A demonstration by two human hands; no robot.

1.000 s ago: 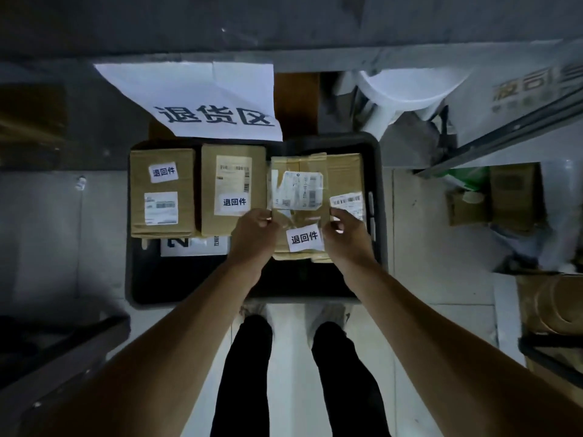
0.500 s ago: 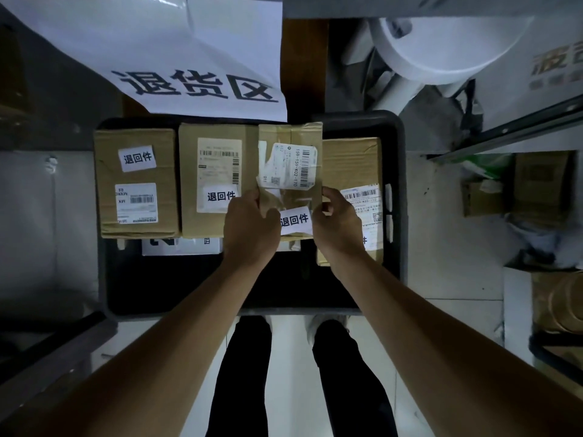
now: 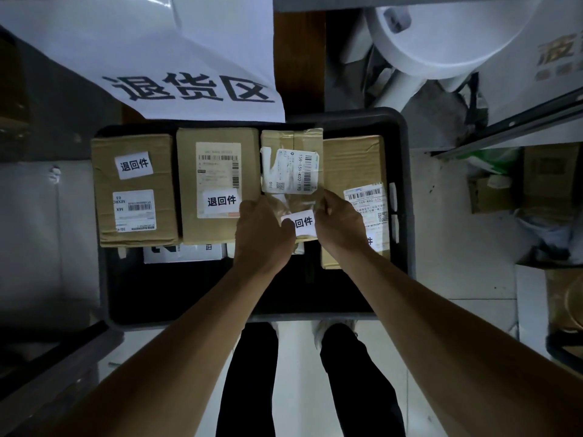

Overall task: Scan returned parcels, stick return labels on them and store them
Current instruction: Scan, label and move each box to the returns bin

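parcel (image 3: 291, 184): small taped carton, likely light, stiff | grip: left hand (image 3: 263, 234), right hand (image 3: 342, 228) clamped on near side edges | slot: tray (image 3: 405, 184)

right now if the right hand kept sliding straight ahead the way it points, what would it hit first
Likely the white shipping label on the taped parcel that the right hand grips; beyond that, the black tray's far wall. Depth is unclear from overhead.
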